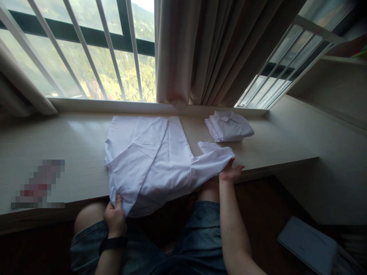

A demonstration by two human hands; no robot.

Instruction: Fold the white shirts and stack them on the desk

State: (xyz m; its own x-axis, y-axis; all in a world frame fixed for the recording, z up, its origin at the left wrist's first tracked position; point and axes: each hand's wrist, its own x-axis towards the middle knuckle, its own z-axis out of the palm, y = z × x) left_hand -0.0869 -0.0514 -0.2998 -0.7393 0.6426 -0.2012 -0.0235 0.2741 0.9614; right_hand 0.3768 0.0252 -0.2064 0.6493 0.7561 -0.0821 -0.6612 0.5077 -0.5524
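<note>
Left hand [115,218] pinches the white shirt [160,164]; right hand [229,174] at its outstretched sleeve [213,160], grip unclear. Folded shirts [231,128] look done; this shirt isn't.

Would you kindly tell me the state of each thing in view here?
White shirt: spread out, partly folded, overhanging the ledge.
Clothes: folded and stacked.
Left hand: pinching the shirt's near edge.
Right hand: at the end of one sleeve; grip unclear.
Curtain: hanging in pleats.
Wristband: worn on left wrist.

Barred window [86,36] glows at left | curtain [177,53] hangs beside it | pixelated item [40,183] lies on the counter [77,152] | pale object [308,244] sits lower right
</note>
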